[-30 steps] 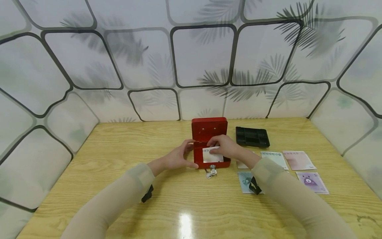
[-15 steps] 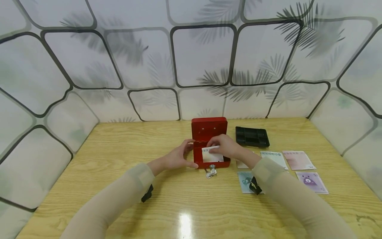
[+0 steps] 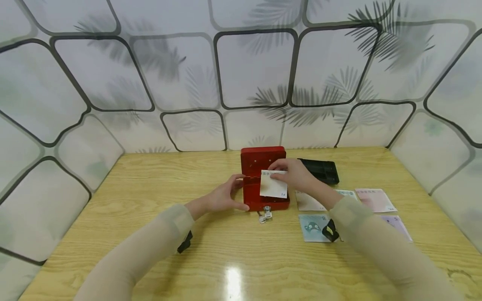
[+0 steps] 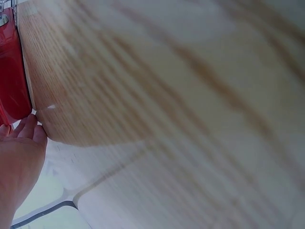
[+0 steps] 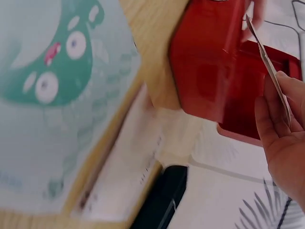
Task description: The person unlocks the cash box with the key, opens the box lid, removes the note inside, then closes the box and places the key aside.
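A red cash box (image 3: pixel 268 205) stands with its lid (image 3: pixel 253 162) raised, keys (image 3: pixel 262 218) hanging from the lock at its front. My left hand (image 3: pixel 220 197) grips the box's left side, thumb at the front corner and fingers toward the hinge; the left wrist view catches those fingers at the red wall (image 4: pixel 14 81). Between thumb and fingers, my right hand (image 3: pixel 299 177) pinches pale play banknotes (image 3: pixel 273 188) over the box. Seen edge-on in the right wrist view, the banknotes (image 5: pixel 270 67) form a thin stack tilted up above the red interior.
Right of the box lie several play banknotes: a teal one (image 3: pixel 311 227), a pale one (image 3: pixel 308 202), a pink one (image 3: pixel 376 200) and a purple one (image 3: pixel 400 228), some partly under my right forearm. A black compartment tray (image 3: pixel 326 171) sits behind them, near the patterned backdrop (image 3: pixel 256 71).
My right hand has lifted the banknotes up out of the box, raising them from nearly flat to tilted. The left hand has kept its hold on the box.
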The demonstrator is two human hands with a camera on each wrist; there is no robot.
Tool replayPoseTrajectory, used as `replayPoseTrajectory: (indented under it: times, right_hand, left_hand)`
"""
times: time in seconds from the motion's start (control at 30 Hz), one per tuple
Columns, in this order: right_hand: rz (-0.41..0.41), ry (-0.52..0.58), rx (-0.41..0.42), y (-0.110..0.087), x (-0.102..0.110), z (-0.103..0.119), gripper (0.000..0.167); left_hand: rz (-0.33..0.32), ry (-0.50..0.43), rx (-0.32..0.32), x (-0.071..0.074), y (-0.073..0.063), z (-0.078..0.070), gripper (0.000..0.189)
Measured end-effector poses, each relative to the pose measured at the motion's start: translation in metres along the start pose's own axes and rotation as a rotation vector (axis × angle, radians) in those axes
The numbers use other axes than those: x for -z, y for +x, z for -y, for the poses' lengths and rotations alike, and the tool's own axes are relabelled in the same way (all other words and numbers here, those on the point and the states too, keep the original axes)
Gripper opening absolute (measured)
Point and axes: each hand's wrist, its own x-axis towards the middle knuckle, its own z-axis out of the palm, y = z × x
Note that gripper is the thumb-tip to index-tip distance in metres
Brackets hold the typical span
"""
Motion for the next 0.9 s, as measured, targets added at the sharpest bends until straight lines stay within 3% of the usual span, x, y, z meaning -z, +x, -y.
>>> replayPoseTrajectory:
  times: [0.2, 0.4, 0.67, 0.9]
  right_hand:
    - [-0.041, 0.018, -0.017, -0.017, 0.022, -0.002, 0.019]
    - [-0.090, -0.001, 0.006, -0.047, 0.045, -0.015, 0.022]
    - [-0.055, -0.031, -0.055, -0.090, 0.067, -0.032, 0.024]
    - [-0.037, -0.029, -0.077, -0.124, 0.067, -0.041, 0.025]
  left_hand:
    - [0.002, 0.000, 0.000, 0.001, 0.000, -0.001, 0.092]
    - [0.000, -0.001, -0.007, 0.001, 0.000, 0.000, 0.092]
    - [0.003, 0.018, 0.004, 0.003, -0.001, -0.003, 0.092]
    - [0.009, 0.020, 0.003, 0.002, -0.001, -0.002, 0.092]
